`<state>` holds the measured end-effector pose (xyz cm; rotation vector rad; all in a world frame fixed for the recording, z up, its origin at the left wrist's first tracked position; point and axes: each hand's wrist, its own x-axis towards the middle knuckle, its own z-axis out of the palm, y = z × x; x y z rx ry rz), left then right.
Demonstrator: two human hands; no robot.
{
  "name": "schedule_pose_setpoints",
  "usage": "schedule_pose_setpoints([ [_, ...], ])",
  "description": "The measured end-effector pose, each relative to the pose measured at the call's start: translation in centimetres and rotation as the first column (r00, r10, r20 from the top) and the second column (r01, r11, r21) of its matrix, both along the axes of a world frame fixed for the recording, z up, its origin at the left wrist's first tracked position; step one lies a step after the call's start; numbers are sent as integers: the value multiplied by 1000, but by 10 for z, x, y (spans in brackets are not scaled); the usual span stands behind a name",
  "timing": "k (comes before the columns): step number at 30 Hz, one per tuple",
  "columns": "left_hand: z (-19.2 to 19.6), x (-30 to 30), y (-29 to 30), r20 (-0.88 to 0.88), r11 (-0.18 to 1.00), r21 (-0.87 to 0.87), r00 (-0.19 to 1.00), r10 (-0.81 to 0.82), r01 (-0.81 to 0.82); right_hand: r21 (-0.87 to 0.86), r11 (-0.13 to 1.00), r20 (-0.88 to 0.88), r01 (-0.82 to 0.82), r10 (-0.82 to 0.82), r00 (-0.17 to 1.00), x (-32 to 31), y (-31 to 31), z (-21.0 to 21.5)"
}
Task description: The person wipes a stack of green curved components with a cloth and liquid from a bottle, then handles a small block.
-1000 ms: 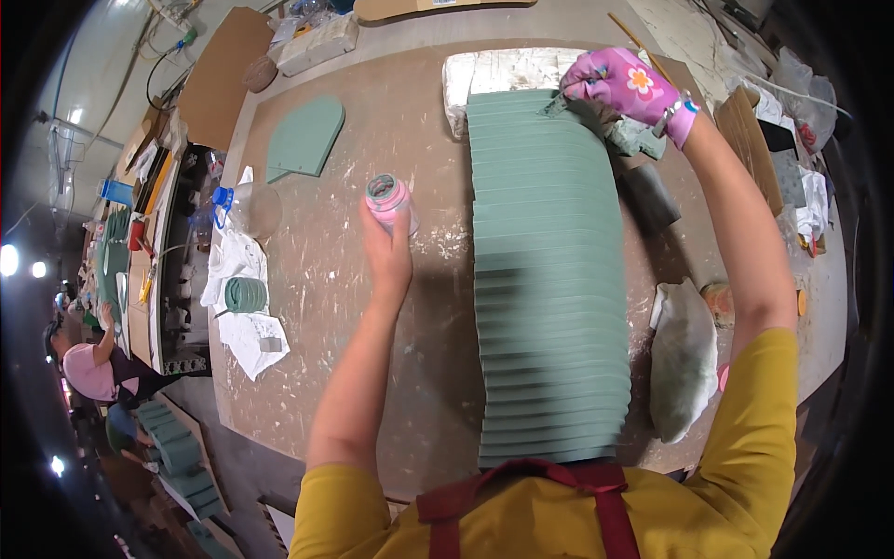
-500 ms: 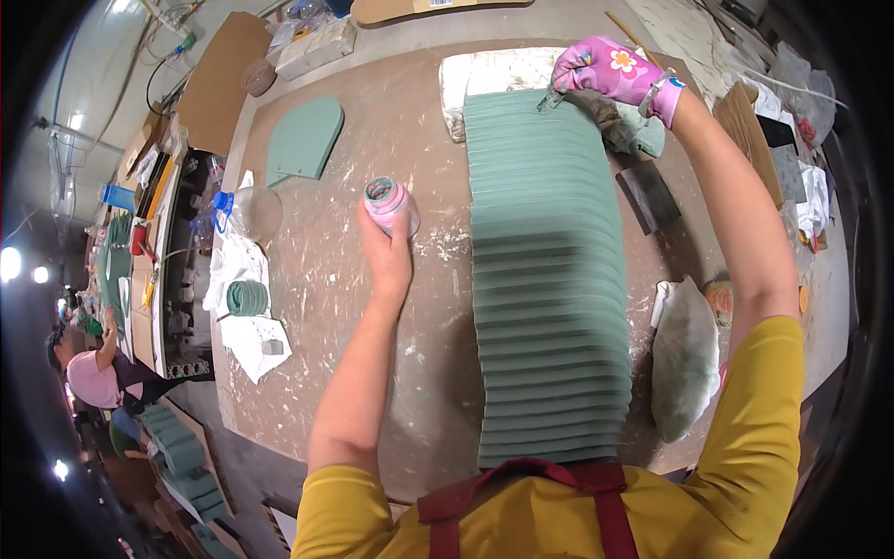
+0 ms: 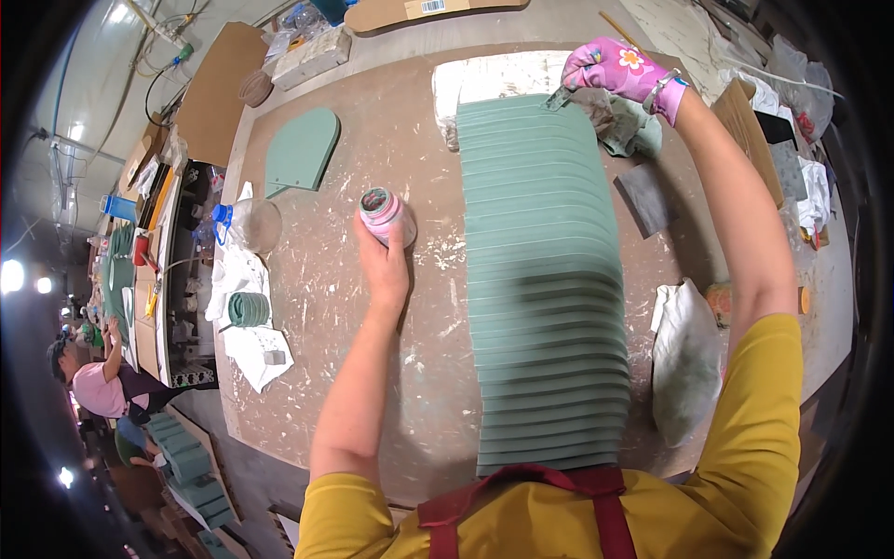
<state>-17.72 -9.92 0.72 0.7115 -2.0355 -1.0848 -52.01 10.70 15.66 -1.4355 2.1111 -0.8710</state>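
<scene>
A long ribbed green panel (image 3: 535,210) runs away from my body, its far end resting on a white block (image 3: 498,74). At that far end my right hand (image 3: 615,72), in a pink flowered glove, is closed on a small flat scraper-like blade (image 3: 558,98). The blade's tip meets the panel near its far right corner. Left of the panel, my bare left hand (image 3: 383,270) wraps round a small open jar (image 3: 386,222) smeared with pink. Dark green stuff shows inside the jar's mouth.
A flat green rounded piece (image 3: 303,149) lies at far left, near a clear jug (image 3: 253,221) and a rolled green strip (image 3: 248,309) on white cloth. Right of the panel are a dark rectangular sheet (image 3: 645,200), crumpled rags (image 3: 633,126) and a whitish bundle (image 3: 687,363). A co-worker (image 3: 101,382) stands far left.
My right hand has shifted slightly right along the panel's far end, carrying the blade with it. My left hand still holds the jar, and the whole view has moved a little.
</scene>
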Motion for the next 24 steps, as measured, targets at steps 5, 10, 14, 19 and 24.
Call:
schedule_pose_setpoints([
  [5, 0, 0, -1, 28, 1000, -9, 1000, 7, -7, -51, 996, 17, 74, -73, 997, -7, 7, 1],
  [10, 1, 2, 1, 34, 1000, -11, 999, 27, -26, -53, 997, -37, 47, -49, 998, 8, -1, 1],
  [14, 1, 1, 2, 32, 1000, -3, 999, 12, -12, -58, 994, -39, 88, -90, 995, -5, 11, -6],
  [19, 3, -1, 2, 15, 1000, -11, 1000, 23, -23, -125, 992, 11, 15, -14, 1000, 0, 13, -3],
  [24, -4, 0, -2, 13, 1000, 24, 1000, -12, 11, -131, 986, -68, 104, -113, 991, 9, 19, 3],
])
